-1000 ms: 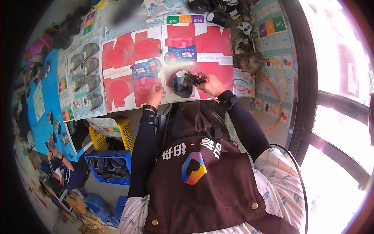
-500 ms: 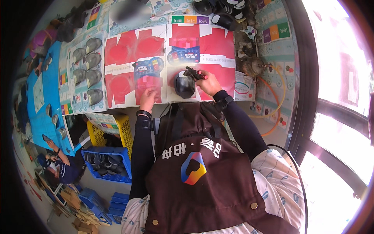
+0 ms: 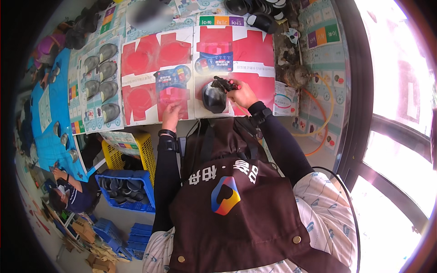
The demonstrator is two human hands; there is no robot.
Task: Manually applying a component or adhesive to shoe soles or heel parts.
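Note:
On the red-and-white printed card sheet (image 3: 255,95) lies a dark, rounded piece (image 3: 214,101), shaped like a shoe toe, its upper face partly pale grey. Just over its far right edge, my right hand (image 3: 243,94) is closed round a grimy black spray gun (image 3: 224,84) with red ends. The gun's nozzle detail is too small to make out. To the left, my left hand (image 3: 171,116) rests at the near edge of another red printed sheet (image 3: 139,59), fingers loosely extended and holding nothing visible. It is apart from the dark piece.
Several grey toe-shaped pieces (image 3: 109,71) stand in rows at left. Dark shoes (image 3: 261,22) lie at the far right, near orange and yellow hoses (image 3: 324,118). A blue crate (image 3: 148,193) of dark pieces and a yellow crate (image 3: 146,154) stand lower left. A co-worker (image 3: 79,195) is beyond.
My right hand and the spray gun have shifted slightly left over the dark piece, whose upper face looks greyer. My left hand stays nearly in place. The co-worker's hand has moved.

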